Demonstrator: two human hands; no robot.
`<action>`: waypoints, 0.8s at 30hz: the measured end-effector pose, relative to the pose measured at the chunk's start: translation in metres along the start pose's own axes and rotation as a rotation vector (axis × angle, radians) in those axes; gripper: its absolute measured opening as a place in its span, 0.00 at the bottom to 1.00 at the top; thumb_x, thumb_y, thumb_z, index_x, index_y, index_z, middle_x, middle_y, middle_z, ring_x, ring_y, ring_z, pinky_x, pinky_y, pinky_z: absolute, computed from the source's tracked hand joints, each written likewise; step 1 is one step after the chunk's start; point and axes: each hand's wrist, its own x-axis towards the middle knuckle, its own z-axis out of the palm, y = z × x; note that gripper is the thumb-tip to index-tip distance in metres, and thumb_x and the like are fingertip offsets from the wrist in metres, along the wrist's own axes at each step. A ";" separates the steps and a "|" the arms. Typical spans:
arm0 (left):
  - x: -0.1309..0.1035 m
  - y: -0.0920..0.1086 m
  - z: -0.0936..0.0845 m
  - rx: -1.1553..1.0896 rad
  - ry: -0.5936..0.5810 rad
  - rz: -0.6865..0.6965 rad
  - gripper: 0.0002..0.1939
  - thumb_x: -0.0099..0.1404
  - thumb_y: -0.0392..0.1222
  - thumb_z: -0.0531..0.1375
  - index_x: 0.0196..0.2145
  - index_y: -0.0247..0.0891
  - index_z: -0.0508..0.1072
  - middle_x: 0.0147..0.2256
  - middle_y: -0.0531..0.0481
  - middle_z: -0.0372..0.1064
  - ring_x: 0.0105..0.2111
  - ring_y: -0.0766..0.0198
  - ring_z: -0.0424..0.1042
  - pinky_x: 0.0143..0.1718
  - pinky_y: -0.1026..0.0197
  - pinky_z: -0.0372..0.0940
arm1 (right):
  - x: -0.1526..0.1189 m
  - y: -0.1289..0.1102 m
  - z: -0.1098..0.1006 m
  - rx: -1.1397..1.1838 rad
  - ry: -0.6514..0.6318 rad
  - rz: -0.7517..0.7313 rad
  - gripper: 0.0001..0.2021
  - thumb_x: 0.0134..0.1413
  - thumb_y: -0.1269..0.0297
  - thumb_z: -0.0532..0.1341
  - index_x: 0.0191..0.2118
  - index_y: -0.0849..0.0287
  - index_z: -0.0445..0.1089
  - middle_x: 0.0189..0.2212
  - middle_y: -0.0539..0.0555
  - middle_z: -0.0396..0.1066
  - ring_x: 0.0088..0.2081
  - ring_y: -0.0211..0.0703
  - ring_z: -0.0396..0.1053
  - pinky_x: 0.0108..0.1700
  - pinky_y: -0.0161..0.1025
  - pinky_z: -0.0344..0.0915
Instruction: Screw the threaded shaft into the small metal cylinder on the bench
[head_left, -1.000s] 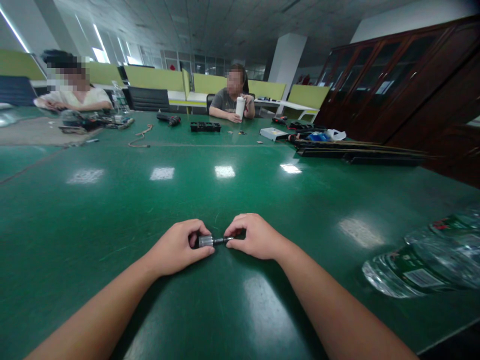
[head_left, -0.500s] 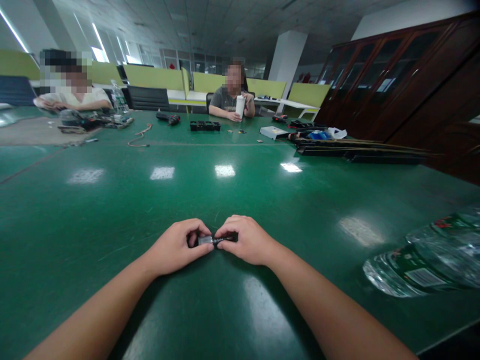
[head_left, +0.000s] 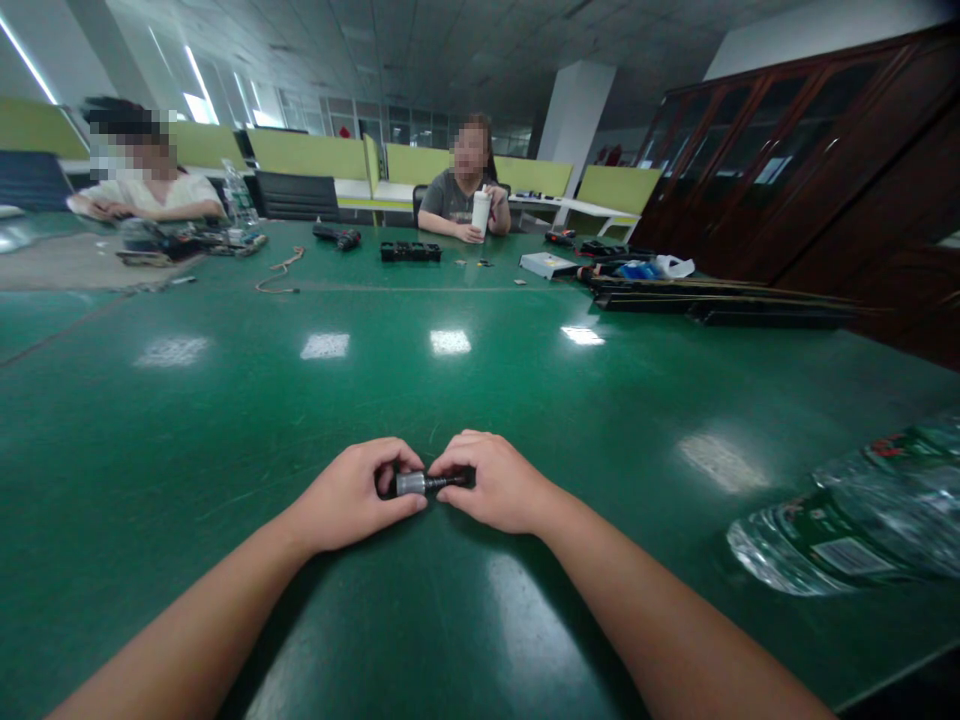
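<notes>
A small metal part (head_left: 412, 484) with a silver cylinder and a thinner dark ribbed shaft lies sideways at the near middle of the green table (head_left: 420, 390). Around its silver end, my left hand (head_left: 361, 493) curves with thumb and fingers apart. My right hand (head_left: 493, 482) is at the dark shaft end, its fingers and thumb curled on both sides of it with a gap between. Whether either hand's fingertips touch the part is hard to tell.
Large clear bottles (head_left: 847, 525) with green labels lie at the right. Across the table are a black module (head_left: 410, 252), a power tool (head_left: 337, 237), a white box (head_left: 548, 265) and long dark strips (head_left: 720, 302). Two people sit opposite, one holding a white cup (head_left: 481, 214).
My left thumb has come off the silver cylinder and moved slightly down, so more of the part shows. My right thumb has also opened a little.
</notes>
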 end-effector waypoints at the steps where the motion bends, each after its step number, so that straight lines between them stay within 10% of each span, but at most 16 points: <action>1: 0.000 0.000 0.000 0.000 -0.001 0.007 0.12 0.58 0.45 0.64 0.39 0.38 0.74 0.27 0.55 0.65 0.27 0.65 0.64 0.28 0.65 0.56 | 0.000 0.000 0.000 0.002 0.000 0.000 0.09 0.48 0.72 0.67 0.38 0.58 0.77 0.32 0.51 0.73 0.36 0.39 0.67 0.40 0.36 0.61; 24: 0.000 0.000 -0.001 -0.002 -0.014 0.025 0.11 0.59 0.46 0.63 0.39 0.40 0.74 0.31 0.53 0.68 0.29 0.65 0.64 0.30 0.64 0.57 | -0.001 0.003 -0.002 -0.011 -0.009 0.014 0.09 0.47 0.74 0.65 0.36 0.57 0.77 0.32 0.52 0.75 0.37 0.41 0.68 0.41 0.37 0.62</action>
